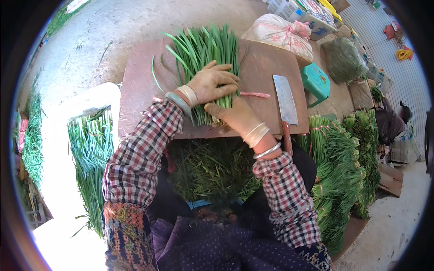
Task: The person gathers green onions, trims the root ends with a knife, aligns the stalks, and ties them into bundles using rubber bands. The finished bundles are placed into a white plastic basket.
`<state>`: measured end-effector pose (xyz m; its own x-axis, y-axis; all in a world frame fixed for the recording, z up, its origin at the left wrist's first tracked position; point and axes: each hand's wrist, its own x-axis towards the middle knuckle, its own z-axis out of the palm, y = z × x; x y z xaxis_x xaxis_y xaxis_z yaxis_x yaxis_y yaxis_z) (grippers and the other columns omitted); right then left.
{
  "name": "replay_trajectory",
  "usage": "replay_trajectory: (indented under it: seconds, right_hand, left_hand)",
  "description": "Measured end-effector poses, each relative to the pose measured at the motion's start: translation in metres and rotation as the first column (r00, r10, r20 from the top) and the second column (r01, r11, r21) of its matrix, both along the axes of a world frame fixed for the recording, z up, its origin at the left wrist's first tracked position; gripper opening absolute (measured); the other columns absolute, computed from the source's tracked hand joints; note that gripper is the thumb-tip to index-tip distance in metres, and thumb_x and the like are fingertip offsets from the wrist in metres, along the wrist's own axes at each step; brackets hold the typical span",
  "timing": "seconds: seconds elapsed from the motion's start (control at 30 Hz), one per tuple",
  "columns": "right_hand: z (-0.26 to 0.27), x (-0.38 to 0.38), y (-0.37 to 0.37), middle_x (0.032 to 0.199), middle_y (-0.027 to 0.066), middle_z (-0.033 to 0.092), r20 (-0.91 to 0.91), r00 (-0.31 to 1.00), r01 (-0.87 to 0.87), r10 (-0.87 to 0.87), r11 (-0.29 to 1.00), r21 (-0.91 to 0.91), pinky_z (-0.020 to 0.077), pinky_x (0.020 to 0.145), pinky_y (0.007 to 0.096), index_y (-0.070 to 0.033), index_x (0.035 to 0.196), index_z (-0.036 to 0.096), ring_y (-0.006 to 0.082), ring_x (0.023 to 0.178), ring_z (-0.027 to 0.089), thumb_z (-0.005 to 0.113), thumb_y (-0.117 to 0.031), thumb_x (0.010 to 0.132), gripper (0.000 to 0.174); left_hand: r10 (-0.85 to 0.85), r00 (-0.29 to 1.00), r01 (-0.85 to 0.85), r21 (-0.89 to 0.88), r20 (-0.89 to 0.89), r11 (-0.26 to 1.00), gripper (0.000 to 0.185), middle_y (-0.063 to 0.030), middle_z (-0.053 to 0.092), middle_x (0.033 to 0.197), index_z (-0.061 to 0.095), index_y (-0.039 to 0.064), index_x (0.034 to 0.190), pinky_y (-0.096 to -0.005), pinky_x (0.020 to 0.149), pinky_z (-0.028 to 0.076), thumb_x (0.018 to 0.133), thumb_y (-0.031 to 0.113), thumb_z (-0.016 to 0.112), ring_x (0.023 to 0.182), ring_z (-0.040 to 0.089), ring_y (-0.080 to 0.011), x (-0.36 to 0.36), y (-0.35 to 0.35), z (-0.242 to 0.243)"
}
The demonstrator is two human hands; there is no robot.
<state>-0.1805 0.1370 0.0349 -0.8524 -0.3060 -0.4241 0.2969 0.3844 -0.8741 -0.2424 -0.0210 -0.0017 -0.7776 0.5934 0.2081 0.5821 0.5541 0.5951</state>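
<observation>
A sheaf of long green leaves, likely garlic chives [206, 47], lies on a brown wooden board [266, 64], leaf tips pointing away from me. My left hand [215, 83], in a tan glove, rests across the sheaf with its fingers stretched and slightly apart. Gloved too, my right hand [234, 113] cups the near right side of the stems, thumb across the cut ends; its fingers are partly hidden. Right of the sheaf lies a pink strip [256, 94]. Farther right is a cleaver [285, 100], its wooden handle [287, 137] reaching over the board's near edge.
Below the board, loose green trimmings [213, 166] fill a blue-rimmed container. Tied bundles [335, 189] are stacked at right, and more leaves [90, 162] stand at left. Beyond the board's right side are a teal stool [315, 81] and a tied white sack [278, 35]. A person [390, 122] is farther right.
</observation>
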Motion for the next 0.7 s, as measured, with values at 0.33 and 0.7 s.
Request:
replay_trajectory:
  seconds: [0.33, 0.7]
  right_hand:
    - [-0.001, -0.014, 0.076, 0.081, 0.0198, 0.068, -0.341, 0.894, -0.101, 0.291, 0.872, 0.479, 0.0511, 0.072, 0.0427, 0.004, 0.095, 0.062, 0.0336, 0.076, 0.066, 0.053, -0.027, 0.092, 0.032]
    - [-0.055, 0.000, 0.033, 0.095, 0.0279, 0.061, -0.593, 0.789, 0.065, 0.159, 0.939, 0.338, 0.0470, 0.080, 0.0523, 0.002, 0.106, 0.057, 0.0452, 0.092, 0.059, 0.059, -0.010, 0.080, 0.029]
  left_hand:
    - [-0.009, 0.992, 0.000, -0.073, -0.122, 0.997, 0.030, 0.0003, 0.063, 0.125, 0.073, 0.018, 0.107, -0.0540, 0.117, 0.017, 0.095, 0.037, 0.054, 0.135, 0.041, -0.0287, 0.003, 0.000, -0.018]
    - [-0.027, 0.922, -0.081, -0.260, -0.387, 0.962, 0.034, -0.0050, 0.057, 0.133, 0.068, 0.012, 0.113, -0.0596, 0.113, 0.019, 0.088, 0.033, 0.060, 0.137, 0.038, -0.0297, 0.019, 0.014, 0.016]
